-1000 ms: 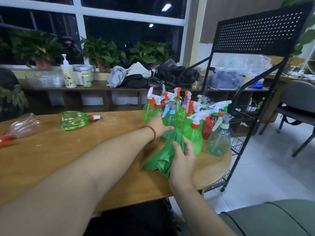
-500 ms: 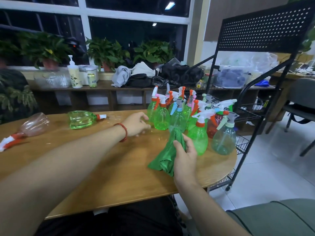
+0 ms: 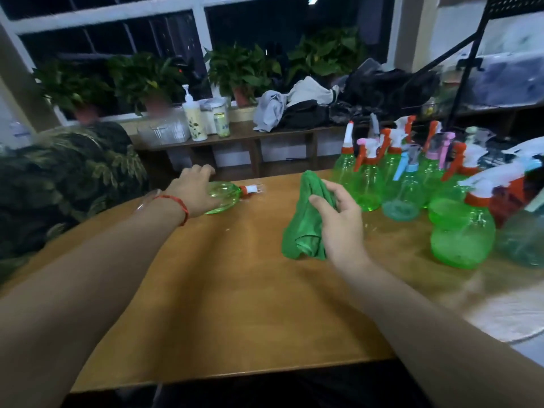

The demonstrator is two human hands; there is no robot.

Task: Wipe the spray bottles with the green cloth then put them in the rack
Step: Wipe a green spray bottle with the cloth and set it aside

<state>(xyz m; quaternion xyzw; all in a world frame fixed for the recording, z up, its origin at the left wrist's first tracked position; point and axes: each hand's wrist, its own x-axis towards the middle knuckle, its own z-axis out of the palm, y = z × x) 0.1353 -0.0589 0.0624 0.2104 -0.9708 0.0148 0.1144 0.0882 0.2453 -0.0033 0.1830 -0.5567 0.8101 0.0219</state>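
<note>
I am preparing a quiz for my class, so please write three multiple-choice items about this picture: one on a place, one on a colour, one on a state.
1. Where does the clear green plastic bottle lie on its side?
A. on the wooden table, under the left hand
B. in the black rack
C. on the window bench

2. What colour is the cord on the left wrist?
A. blue
B. red
C. white

3. How is the green cloth?
A. spread flat
B. draped over a bottle
C. bunched, held in the right hand

Answers: 1 A, the hand rests on it on the tabletop; 2 B, a red band circles the wrist; 3 C, the hand grips it above the table.
</note>
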